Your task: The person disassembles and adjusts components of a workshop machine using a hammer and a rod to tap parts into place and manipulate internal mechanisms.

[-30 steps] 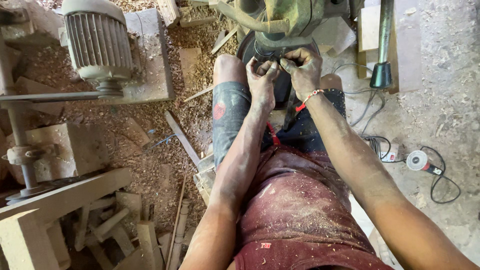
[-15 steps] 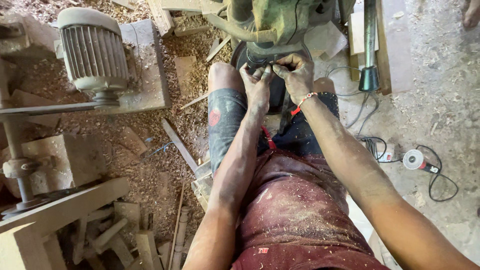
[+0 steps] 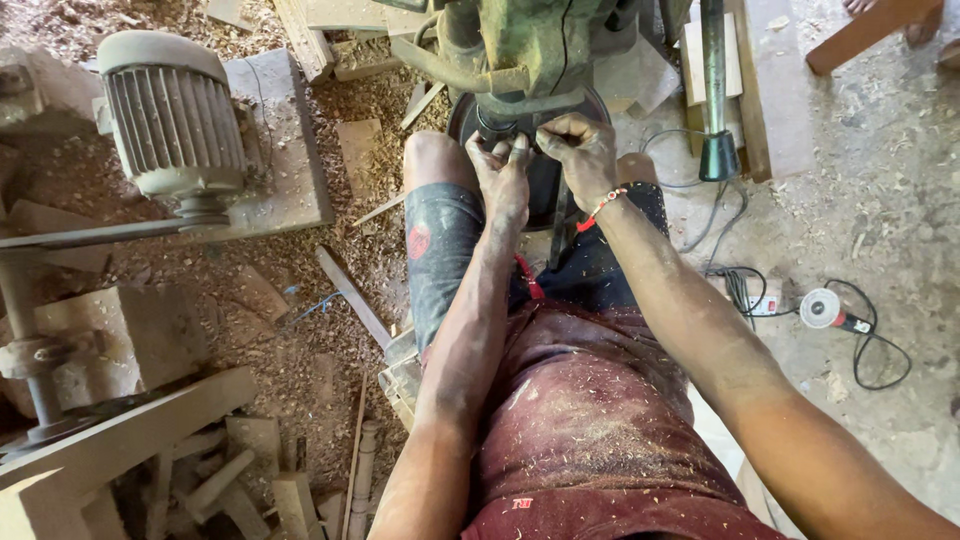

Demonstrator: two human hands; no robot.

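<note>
I sit with my knees up before a green machine (image 3: 535, 45). My left hand (image 3: 503, 175) and my right hand (image 3: 580, 150) meet right under its head, above a dark round disc (image 3: 545, 180). The fingers of both hands pinch a small dark part (image 3: 497, 127) at the machine's lower end; the part is mostly hidden by the fingers. A red bead bracelet (image 3: 603, 205) circles my right wrist. My shirt and arms are dusted with sawdust.
A grey electric motor (image 3: 170, 115) on a wooden base stands at the left, with a belt and shaft (image 3: 40, 350) below it. Wood offcuts and shavings cover the ground. An angle grinder (image 3: 830, 310) with cables lies right. A black-handled tool (image 3: 717, 150) hangs upper right.
The view has shifted slightly, so hands and machine sit a little higher in the picture. Both hands stay together at the same spot under the machine head.
</note>
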